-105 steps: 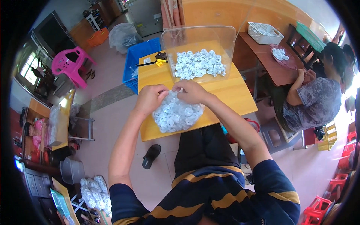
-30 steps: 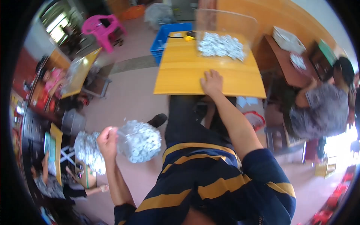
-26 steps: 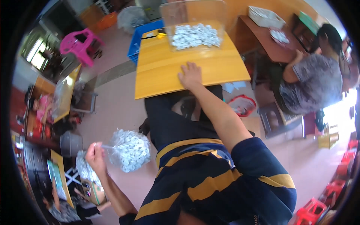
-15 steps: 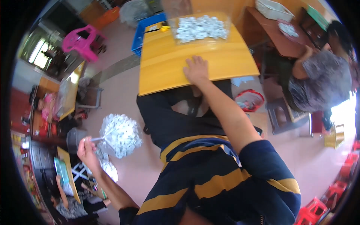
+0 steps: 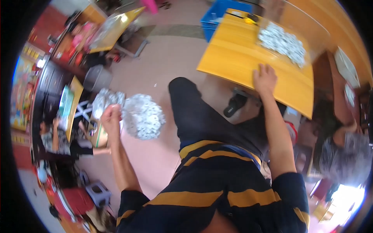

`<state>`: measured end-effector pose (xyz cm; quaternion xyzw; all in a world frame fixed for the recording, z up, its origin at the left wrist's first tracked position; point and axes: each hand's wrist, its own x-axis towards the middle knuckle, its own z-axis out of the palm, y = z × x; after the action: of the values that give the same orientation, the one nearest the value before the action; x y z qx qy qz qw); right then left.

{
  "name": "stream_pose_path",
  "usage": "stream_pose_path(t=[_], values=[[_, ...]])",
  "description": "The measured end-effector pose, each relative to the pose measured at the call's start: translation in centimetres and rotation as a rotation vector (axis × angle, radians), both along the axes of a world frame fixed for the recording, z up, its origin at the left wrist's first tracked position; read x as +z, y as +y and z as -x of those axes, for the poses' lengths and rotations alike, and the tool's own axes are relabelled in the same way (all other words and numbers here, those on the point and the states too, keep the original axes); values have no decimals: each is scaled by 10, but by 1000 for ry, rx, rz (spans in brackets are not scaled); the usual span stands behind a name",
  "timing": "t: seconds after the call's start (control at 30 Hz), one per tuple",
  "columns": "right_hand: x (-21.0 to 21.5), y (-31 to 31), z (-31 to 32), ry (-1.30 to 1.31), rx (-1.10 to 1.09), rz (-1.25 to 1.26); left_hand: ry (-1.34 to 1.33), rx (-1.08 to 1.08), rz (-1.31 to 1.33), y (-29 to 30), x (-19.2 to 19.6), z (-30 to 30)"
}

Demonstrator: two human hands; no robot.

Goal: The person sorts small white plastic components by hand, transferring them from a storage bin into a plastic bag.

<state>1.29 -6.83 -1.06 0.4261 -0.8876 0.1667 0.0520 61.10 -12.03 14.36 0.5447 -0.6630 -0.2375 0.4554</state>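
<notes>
My left hand (image 5: 112, 115) is closed in a fist at the gathered neck of a clear plastic bag (image 5: 143, 116). The bag bulges with small white pieces and hangs low by my left side, over the floor. My right hand (image 5: 265, 79) lies on the near edge of a yellow wooden table (image 5: 229, 50), fingers stretched out and holding nothing. Beyond it on the tabletop is a heap of similar small white pieces (image 5: 281, 42), inside a low clear-walled enclosure (image 5: 314, 31).
A second filled bag (image 5: 103, 101) sits behind my left hand, close to a grey bin (image 5: 97, 78). A blue crate (image 5: 210, 28) stands beside the table's far left corner. Other people sit at tables to the left, and one person (image 5: 345, 159) sits at the right.
My view has swung to the left, so the table now appears farther right. The left hand still grips the bag, and the right hand stays on the table.
</notes>
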Motion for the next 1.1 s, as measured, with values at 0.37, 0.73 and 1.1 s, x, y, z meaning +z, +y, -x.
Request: stream_pose_path(t=[0.37,0.73,1.1], values=[[-20,18,26,203,106,93,273,322,-393,71,-174,5],[-17,24,57,-170,330,295,291,545,-667,126,-317,14],[322,56,-94,-588,1348,925,415,522,-687,134,-325,36]])
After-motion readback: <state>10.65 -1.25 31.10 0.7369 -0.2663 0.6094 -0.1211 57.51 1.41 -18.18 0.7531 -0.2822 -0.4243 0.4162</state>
